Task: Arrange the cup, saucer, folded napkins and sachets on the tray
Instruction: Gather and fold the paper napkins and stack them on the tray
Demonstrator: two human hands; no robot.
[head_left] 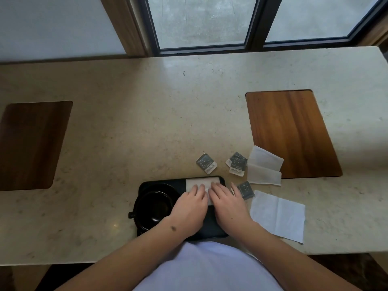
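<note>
A black tray (161, 181) lies at the counter's near edge. A black cup (152, 208) stands on a black saucer (168, 189) in its left half. A folded white napkin (202, 182) lies in the tray's right half, and my left hand (192, 203) and my right hand (225, 201) press flat on it, fingers together. Grey sachets lie on the counter: one (206, 163) beyond the tray, a pair (237, 163) to its right, another (246, 190) beside my right hand. A folded napkin (263, 168) and an unfolded one (278, 215) rest on the right.
The beige stone counter (147, 114) has two inset wooden panels, one at the left (31, 143) and one at the right (291, 131). A dark-framed window (201, 22) runs behind the counter's far edge.
</note>
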